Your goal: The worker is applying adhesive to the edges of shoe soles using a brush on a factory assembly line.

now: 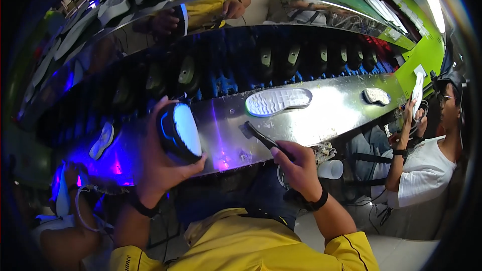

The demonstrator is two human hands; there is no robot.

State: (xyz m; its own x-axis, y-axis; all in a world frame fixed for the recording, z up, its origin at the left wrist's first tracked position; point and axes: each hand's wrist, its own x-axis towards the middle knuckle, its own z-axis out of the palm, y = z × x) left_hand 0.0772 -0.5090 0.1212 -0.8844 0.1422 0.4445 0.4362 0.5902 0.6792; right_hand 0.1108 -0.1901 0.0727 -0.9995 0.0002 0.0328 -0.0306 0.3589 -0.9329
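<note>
My left hand grips a dark shoe from below, its pale insole side turned toward me, just above the near edge of a shiny metal conveyor table. My right hand holds a black brush by its handle, bristle end pointing up-left and resting on the metal surface to the right of the shoe. A white shoe sole lies tread-up on the metal beyond the brush. Both wrists wear dark bands, and my sleeves are yellow.
A second white sole lies farther right on the table, and another sole sits at the left in blue light. A person in a white shirt sits at the right holding a sole. Dark shoes line the rack behind.
</note>
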